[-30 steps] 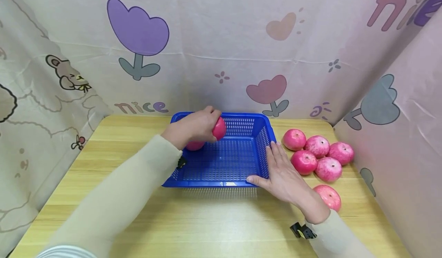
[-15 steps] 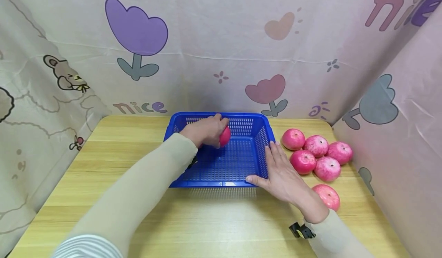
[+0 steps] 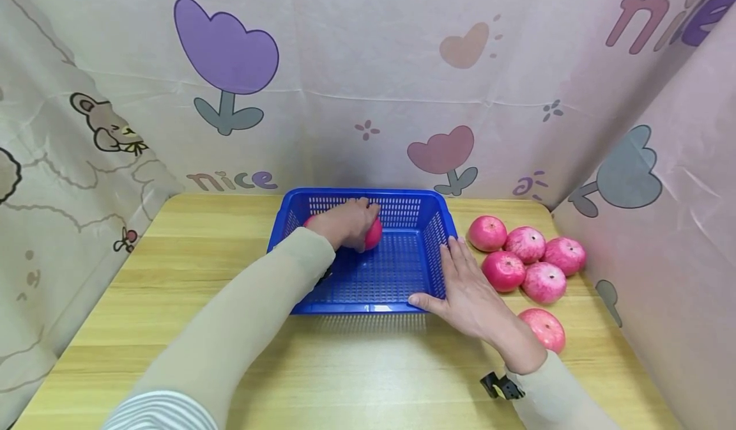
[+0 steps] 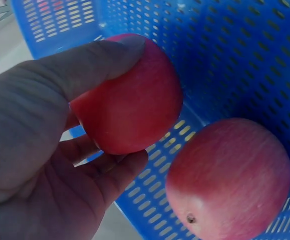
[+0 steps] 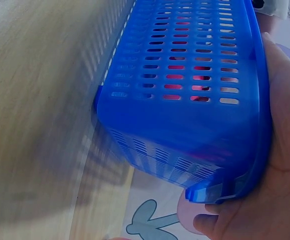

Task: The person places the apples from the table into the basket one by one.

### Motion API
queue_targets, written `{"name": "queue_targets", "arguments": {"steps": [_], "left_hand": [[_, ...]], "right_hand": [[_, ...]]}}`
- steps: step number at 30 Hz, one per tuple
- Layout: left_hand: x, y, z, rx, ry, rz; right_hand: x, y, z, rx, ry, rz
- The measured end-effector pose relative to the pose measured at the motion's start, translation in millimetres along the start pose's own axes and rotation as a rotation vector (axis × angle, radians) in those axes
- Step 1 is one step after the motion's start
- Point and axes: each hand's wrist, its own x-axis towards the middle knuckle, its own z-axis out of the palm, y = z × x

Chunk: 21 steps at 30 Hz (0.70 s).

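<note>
A blue plastic basket (image 3: pixel 397 307) with slotted walls stands on the table. My left hand (image 3: pixel 345 222) reaches into it and grips a red apple (image 4: pixel 135 105), thumb on top and fingers curled underneath. Beside it in the left wrist view, a second red apple (image 4: pixel 229 180) lies in the basket; in the head view my left hand mostly covers that one. On the basket's right side, my right hand (image 3: pixel 474 299) rests with straight fingers along the rim and the thumb spread over the front corner. The right wrist view shows the palm (image 5: pixel 284 125) against the rim.
Several pinkish-red apples (image 3: pixel 524 243) sit grouped on the wooden table (image 3: pixel 356 379) right of the basket. A single apple (image 3: pixel 543 329) lies nearer, partly behind my right forearm. A printed curtain (image 3: pixel 339 66) closes off the back and sides.
My left hand has moved right and lowered the apple deeper into the basket. The basket has hardly shifted, and my right hand stays on its rim.
</note>
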Motion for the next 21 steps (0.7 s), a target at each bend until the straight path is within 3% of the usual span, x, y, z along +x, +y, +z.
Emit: {"name": "queue_targets", "arguments": {"steps": [10, 21], "left_hand": [[4.9, -0.2, 9.0, 0.002, -0.036, -0.008], [11.0, 2.0, 14.2, 0.065, 0.013, 0.004]], "right_hand": [[1.8, 0, 2, -0.004, -0.010, 0.004], [0.8, 1, 3, -0.009, 0.008, -0.003]]}}
